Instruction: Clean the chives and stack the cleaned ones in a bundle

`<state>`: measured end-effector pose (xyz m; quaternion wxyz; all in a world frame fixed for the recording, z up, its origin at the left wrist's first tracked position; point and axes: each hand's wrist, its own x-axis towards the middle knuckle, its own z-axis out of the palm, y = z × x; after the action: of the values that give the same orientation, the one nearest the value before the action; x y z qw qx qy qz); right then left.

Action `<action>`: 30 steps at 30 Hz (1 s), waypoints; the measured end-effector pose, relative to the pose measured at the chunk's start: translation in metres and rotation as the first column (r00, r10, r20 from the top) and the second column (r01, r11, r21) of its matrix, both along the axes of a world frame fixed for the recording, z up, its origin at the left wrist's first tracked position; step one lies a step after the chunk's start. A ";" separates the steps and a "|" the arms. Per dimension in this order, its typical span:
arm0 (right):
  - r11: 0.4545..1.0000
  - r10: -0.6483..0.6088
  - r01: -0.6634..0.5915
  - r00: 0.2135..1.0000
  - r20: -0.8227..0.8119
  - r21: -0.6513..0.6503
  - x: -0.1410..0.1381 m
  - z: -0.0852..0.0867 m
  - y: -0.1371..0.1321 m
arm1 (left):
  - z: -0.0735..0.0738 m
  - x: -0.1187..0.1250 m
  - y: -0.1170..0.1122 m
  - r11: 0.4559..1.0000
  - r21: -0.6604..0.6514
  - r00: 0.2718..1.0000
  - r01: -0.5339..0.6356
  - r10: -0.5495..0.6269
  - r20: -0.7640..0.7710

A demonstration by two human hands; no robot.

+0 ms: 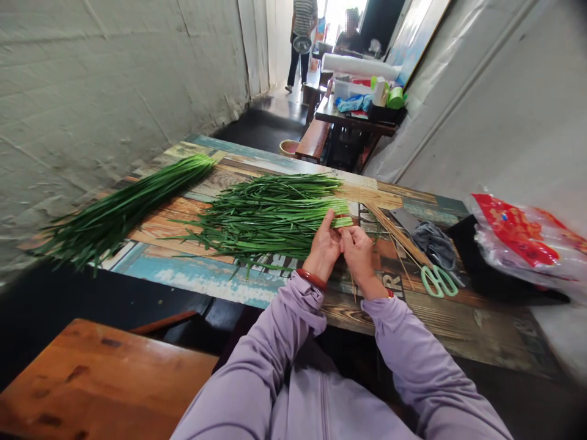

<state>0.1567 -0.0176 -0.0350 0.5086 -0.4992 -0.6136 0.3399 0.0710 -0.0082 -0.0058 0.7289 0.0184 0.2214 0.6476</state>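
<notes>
My left hand [324,247] and my right hand [358,250] meet at the cut ends of a small bunch of green chives [342,221], fingers pinched around the stalks. The bunch belongs to a wide pile of chives [266,217] spread across the middle of the painted wooden table [206,278]. A second, longer bundle of chives [123,208] lies to the left. Thin bamboo skewers [397,235] lie just right of my right hand.
Green-handled scissors [439,281] and a dark cloth [435,244] lie to the right, beside a black tray [477,256] and a plastic bag with red print [523,235]. A wooden bench [101,379] sits at lower left. Two people [302,36] stand far back near a cluttered table [362,107].
</notes>
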 end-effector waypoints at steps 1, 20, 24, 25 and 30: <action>1.000 0.000 0.000 1.000 0.000 0.003 0.000 0.000 -0.001 | 0.001 -0.001 0.000 1.000 -0.006 1.000 0.018 -0.017 0.016; 0.999 0.038 -0.040 0.998 -0.059 -0.027 -0.003 0.002 -0.001 | -0.001 0.004 0.002 0.991 -0.051 0.992 -0.128 0.128 0.004; 0.998 0.057 -0.059 0.993 -0.107 -0.022 -0.002 0.000 0.004 | 0.001 0.002 -0.011 0.990 -0.013 0.984 -0.139 0.136 -0.119; 0.997 0.061 -0.066 0.991 -0.121 -0.030 -0.001 -0.001 0.005 | 0.001 0.001 -0.017 0.992 0.007 0.977 -0.125 0.124 -0.176; 1.000 0.026 -0.025 0.997 -0.075 0.007 -0.001 -0.001 0.008 | 0.004 -0.024 -0.057 0.992 0.123 0.837 0.026 0.046 -0.545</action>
<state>0.1561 -0.0093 -0.0362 0.5285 -0.4766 -0.6013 0.3632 0.0466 -0.0648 -0.0013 0.6293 0.2471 0.3792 0.6317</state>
